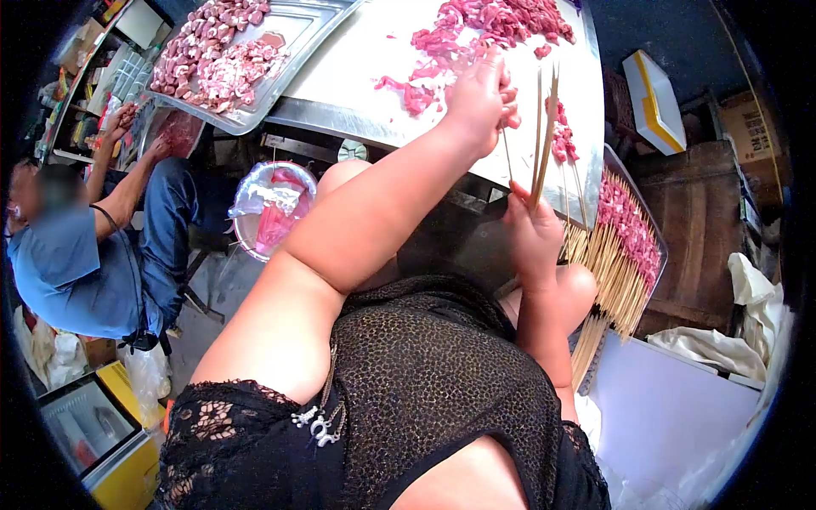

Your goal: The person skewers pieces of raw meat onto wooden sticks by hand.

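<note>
My right hand is closed round several bamboo skewers that point up over the table's front edge. One thin skewer leans apart from that bunch, its upper end close to my left hand. My left hand is above the white tabletop with its fingers curled in; what they hold, if anything, is hidden. Just beyond it lie loose strips of raw red meat and a larger meat pile. Skewered meat rests on the tabletop to the right.
Many finished meat skewers fill a tray at the right. A metal tray of meat chunks stands at the back left. Below the table is a lined bucket. A seated person in blue works at the left, hands near a container.
</note>
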Demonstrator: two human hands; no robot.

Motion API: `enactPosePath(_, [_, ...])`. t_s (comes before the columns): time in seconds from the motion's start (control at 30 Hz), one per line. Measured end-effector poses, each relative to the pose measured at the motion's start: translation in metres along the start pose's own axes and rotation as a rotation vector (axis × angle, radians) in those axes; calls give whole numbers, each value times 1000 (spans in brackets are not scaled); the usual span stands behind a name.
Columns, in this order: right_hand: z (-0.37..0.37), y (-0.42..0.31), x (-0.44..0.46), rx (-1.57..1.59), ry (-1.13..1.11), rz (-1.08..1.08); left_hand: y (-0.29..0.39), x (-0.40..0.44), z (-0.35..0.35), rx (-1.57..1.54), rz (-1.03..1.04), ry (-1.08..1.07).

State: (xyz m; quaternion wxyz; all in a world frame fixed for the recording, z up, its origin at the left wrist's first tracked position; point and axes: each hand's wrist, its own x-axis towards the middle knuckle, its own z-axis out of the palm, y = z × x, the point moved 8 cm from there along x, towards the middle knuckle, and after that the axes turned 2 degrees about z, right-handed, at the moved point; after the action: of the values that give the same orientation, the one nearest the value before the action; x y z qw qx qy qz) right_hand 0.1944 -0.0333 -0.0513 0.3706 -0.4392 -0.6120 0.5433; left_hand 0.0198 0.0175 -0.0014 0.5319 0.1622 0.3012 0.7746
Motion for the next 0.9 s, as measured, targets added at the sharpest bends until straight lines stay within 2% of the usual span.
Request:
enactPosePath(0.03, [-2,-1,0,4,0,3,-6,-3,7,13,-43,-57])
enactPosePath(0.13, [3,5,2,324,-94,186,-12,-6,17,40,-66,-66])
enactPosePath(0.23, [11,-1,12,400,-125,165,-13,-1,12,93,-62,-119])
enactPosePath(0.3, [6,-10,20,374,-102,142,-1,0,21,364,-22,-286])
enactPosePath(0.33, [3,-14,25,365,-117,85,11,2,12,577,-34,-272])
enactPosePath(0.37, [0,-18,29,357,-129,28,24,17,-17,966,-115,-167])
enactPosePath(0.4, [-3,-22,29,345,-118,12,52,15,-12,948,65,-198])
enactPosePath(0.43, [-5,-19,29,358,-113,14,76,25,-29,1065,198,-127])
enactPosePath(0.47, [-7,-17,30,358,-117,10,90,24,-36,1014,200,-99])
enactPosePath(0.5, [-8,-15,30,358,-123,7,103,31,-54,1197,244,-10])
enactPosePath(0.57, [-7,-6,28,382,-117,25,109,31,-69,1373,326,17])
enactPosePath(0.7, [-8,2,25,490,-114,17,94,31,-58,1342,371,-78])
enactPosePath(0.77, [-11,3,26,493,-92,2,73,30,-43,1486,410,-170])
enactPosePath(0.8, [-13,3,26,492,-75,-12,69,25,-30,1642,370,-121])
enactPosePath(0.83, [-13,4,27,497,-67,-16,63,28,-24,1645,373,-131])
enactPosePath(0.9, [-14,5,26,490,-63,-13,57,26,0,1744,636,-217])
